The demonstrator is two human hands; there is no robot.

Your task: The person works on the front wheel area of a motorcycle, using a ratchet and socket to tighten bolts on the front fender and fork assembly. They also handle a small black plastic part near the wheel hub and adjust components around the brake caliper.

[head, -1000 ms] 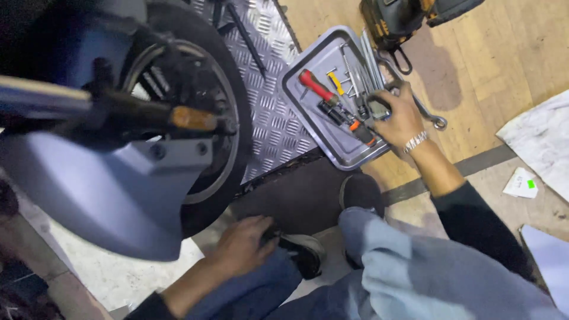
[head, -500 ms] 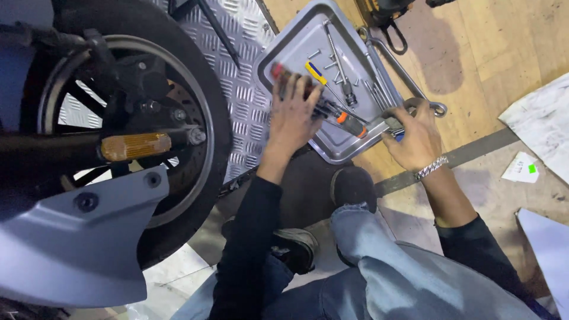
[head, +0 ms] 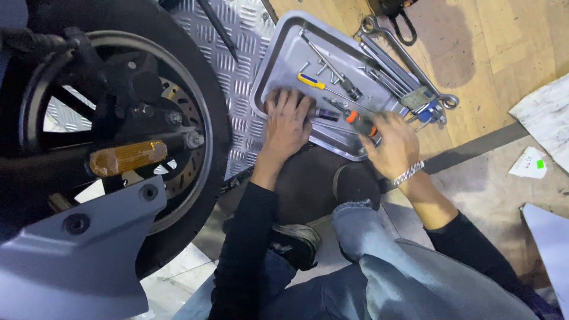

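A grey metal tool tray [head: 268,66] lies on the floor beside a scooter's rear wheel [head: 201,112]. My left hand [head: 287,121] lies flat in the tray's near left corner, fingers apart, covering whatever is under it. My right hand [head: 392,145] is at the tray's near edge, blurred. Its fingers curl against the end of an orange-and-black screwdriver handle [head: 357,121], and I cannot see whether they grip it. A yellow-and-blue screwdriver [head: 311,80] and thin metal rods lie further back in the tray. Long wrenches [head: 398,54] lean along its right rim.
The wheel has a brake disc, an orange reflector [head: 127,157] and a grey body panel [head: 71,261] below it. Diamond plate [head: 243,35] lies under wheel and tray. My black shoe [head: 296,243] and jeans-clad knee are near. Papers [head: 545,115] lie on the wooden floor at right.
My left hand rose from my knee into the tray and now lies flat at its near left corner. My right hand slid left along the tray's edge to the orange-and-black handle.
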